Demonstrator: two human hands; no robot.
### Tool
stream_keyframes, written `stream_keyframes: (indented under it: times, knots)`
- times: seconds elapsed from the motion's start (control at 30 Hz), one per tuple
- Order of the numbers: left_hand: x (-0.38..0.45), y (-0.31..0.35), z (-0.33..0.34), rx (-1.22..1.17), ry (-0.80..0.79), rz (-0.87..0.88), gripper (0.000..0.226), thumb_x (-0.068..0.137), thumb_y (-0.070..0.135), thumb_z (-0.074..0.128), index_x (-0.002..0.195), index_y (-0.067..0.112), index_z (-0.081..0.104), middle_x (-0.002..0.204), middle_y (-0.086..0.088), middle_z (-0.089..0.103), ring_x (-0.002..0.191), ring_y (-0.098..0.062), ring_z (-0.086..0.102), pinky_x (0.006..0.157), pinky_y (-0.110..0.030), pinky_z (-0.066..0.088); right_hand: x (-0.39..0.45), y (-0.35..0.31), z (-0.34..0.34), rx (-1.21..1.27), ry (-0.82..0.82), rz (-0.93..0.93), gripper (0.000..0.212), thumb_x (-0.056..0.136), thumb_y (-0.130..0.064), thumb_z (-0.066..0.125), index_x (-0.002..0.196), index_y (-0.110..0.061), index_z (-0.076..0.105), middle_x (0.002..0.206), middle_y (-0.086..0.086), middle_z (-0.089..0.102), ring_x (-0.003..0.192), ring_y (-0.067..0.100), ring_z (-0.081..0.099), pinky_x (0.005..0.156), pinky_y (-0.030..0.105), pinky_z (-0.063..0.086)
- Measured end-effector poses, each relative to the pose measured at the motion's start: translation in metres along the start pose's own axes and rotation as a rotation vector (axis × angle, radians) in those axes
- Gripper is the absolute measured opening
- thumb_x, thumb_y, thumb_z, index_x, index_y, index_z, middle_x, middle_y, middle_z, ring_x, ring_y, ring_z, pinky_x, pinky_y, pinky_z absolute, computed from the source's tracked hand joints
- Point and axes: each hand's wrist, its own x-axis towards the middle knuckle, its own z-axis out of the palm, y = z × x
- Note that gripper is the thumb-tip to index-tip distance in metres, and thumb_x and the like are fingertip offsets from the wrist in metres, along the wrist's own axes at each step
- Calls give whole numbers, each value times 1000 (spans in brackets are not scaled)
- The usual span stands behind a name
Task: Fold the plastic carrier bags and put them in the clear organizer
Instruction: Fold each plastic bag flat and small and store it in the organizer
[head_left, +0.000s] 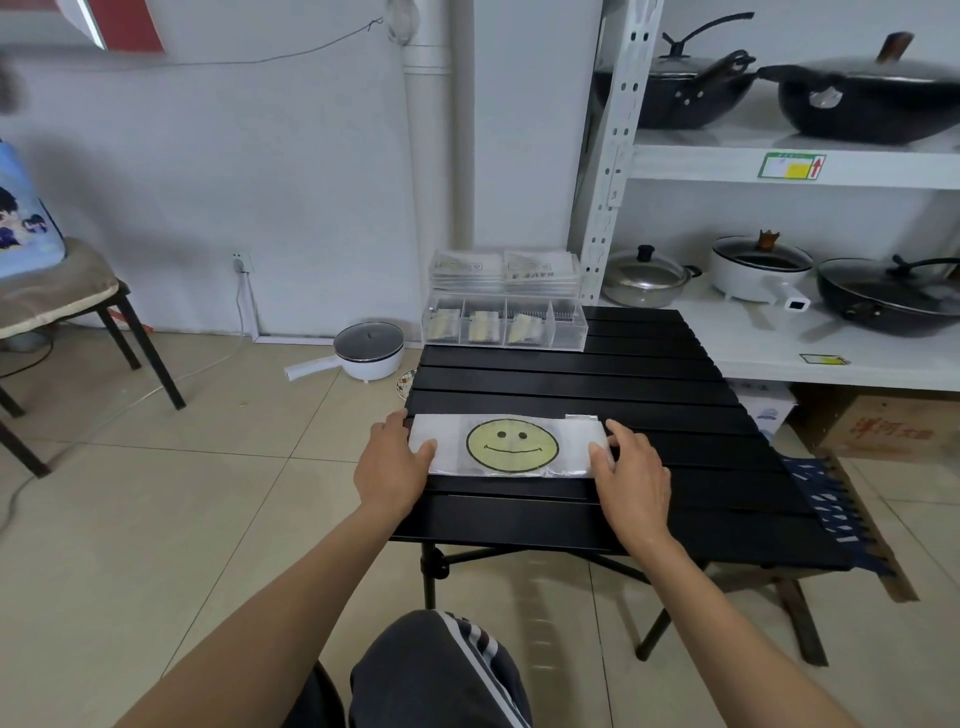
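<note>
A folded white carrier bag (511, 445) with a yellow smiley face lies as a flat strip on the black slatted worktop (649, 395), near its front left corner and parallel to the front edge. The left hand (390, 465) rests at the bag's left end, thumb lying flat on top of the plastic, fingers extended along the worktop's left edge; its grip is open, closing on nothing. The right hand (631, 473) sits at the bag's right end, thumb on the plastic and fingers loosely spread over the worktop just beside it, likewise open-palmed and pressing rather than clasping. At the back left corner stands the clear organizer (506, 325), lid raised; three of its compartments hold folded bags, and the rightmost looks empty.
</note>
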Motion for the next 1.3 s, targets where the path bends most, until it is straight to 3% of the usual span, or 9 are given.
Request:
stream_keyframes:
  times: [0.17,0.33,0.47,0.6,0.73,0.9,1.03,1.2,1.3]
  knots:
    - [2,3,1,57,-20,22,50,89,24,57,137,23,42,121,-4,53,101,-23,58,77,-34,46,3,1,0,-54,-8,-9,45,97,-33,51,140,-22,47,126,3,58,113,23,52,92,41,41]
    - [-2,2,0,238,-21,124,44,96,20,43,140,27,40,121,-6,47,96,-28,58,80,-37,45,10,3,-3,-56,-38,-8,44,96,-34,54,139,-23,48,122,2,57,99,21,60,87,40,48]
    - [-5,6,1,267,-50,167,21,99,29,37,115,20,46,109,-5,50,88,-30,56,83,-40,46,19,3,-6,-146,-81,-68,39,99,-34,47,137,-29,49,110,1,52,81,22,59,79,39,50]
    - [1,3,3,439,-73,242,31,94,17,37,123,18,47,112,-5,36,79,-28,55,66,-32,43,23,5,-5,-275,-113,-135,31,103,-37,38,125,-27,56,94,-1,42,67,16,50,61,31,41]
    - [5,7,4,574,-89,244,29,95,15,37,122,16,48,112,-8,36,71,-30,54,57,-32,37,28,-2,-6,-261,-166,-57,31,103,-43,31,114,-20,50,96,1,49,70,16,53,67,35,46]
    - [9,8,4,809,-9,321,27,92,21,44,117,18,51,122,-6,42,98,-25,45,72,-33,32,26,-9,-15,-327,-253,-78,31,104,-32,33,130,-19,43,109,8,50,84,23,56,77,39,50]
    - [15,10,9,716,2,478,28,74,-1,68,102,4,61,114,-12,53,97,-29,54,77,-36,47,28,-11,-14,-507,-290,-152,45,101,-29,39,145,-26,28,115,9,44,82,18,51,66,30,42]
    - [13,13,15,531,-189,449,25,88,-1,47,111,4,54,124,-11,48,109,-28,48,85,-37,48,28,-9,-9,-546,-296,-145,51,99,-24,42,147,-27,25,117,10,44,86,22,49,71,33,41]
    - [7,18,18,478,-226,357,35,97,16,39,127,-1,46,143,-18,35,130,-33,36,102,-38,38,30,-18,-9,-568,-320,-109,58,96,-18,49,148,-26,26,122,11,45,101,26,53,85,39,42]
